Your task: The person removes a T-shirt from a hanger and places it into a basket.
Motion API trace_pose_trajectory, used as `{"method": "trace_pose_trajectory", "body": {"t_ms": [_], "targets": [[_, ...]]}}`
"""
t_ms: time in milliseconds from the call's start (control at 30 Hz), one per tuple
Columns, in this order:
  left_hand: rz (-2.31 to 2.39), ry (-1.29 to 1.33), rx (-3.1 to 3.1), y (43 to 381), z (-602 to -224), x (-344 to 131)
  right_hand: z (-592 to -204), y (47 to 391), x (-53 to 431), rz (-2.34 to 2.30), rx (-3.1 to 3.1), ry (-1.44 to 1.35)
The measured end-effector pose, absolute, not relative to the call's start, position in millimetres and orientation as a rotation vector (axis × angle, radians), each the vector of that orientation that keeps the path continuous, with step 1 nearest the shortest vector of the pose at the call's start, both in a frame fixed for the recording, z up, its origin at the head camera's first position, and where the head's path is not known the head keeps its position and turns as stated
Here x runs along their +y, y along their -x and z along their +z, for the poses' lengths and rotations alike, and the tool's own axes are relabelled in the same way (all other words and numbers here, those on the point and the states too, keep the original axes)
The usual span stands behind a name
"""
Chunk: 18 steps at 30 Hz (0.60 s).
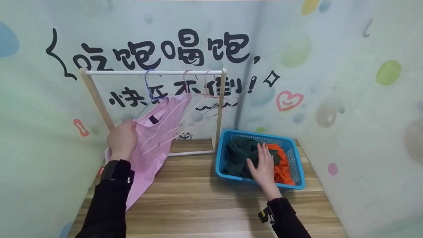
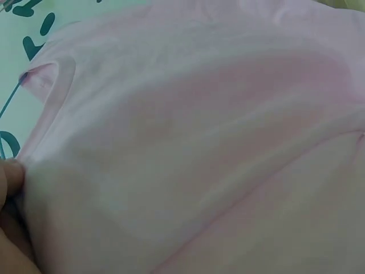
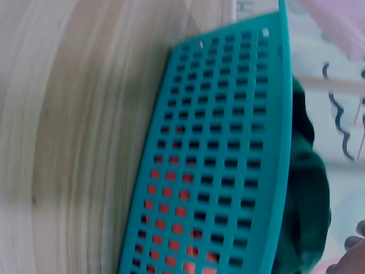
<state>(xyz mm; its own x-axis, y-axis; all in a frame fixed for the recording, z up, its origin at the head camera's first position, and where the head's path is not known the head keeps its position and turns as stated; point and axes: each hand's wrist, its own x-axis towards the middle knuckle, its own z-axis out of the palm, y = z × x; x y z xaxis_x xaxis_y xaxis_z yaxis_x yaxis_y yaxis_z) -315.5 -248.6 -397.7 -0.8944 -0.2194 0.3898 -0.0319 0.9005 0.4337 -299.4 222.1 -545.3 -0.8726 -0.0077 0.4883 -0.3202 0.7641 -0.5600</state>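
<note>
My left hand (image 1: 123, 139) grips a pink T-shirt (image 1: 148, 148) by its near shoulder, beside the neckline with its dark label. A blue hanger (image 1: 148, 89) is hooked on the rack's top bar and runs down to the shirt's neck. In the left wrist view, the thumb (image 2: 11, 176) presses the edge of the pink cloth, which hides most of the rest. Over the blue basket (image 1: 261, 181), my right hand (image 1: 265, 168) is spread above dark green clothing (image 1: 243, 152); whether it touches the cloth I cannot tell. Orange clothing (image 1: 284, 168) lies beside the green.
A small clothes rack (image 1: 155, 72) with wooden uprights stands at the back left. Two pale pink hangers (image 1: 205, 86) hang on its right part, their lower bars in front of the shirt. Walls close in the wooden tabletop (image 1: 195, 198) at the back and both sides.
</note>
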Motion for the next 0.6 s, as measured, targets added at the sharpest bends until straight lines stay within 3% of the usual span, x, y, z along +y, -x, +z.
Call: {"method": "trace_pose_trajectory", "body": {"t_ms": [400, 600], "targets": [[-0.57, -0.153, -2.238, 299, -388, -257, -548, 291, 202, 0.885, -2.483, -0.365], [-0.534, -0.063, -2.228, 283, -409, -271, -553, 287, 200, 0.892, -2.457, -0.392]]}}
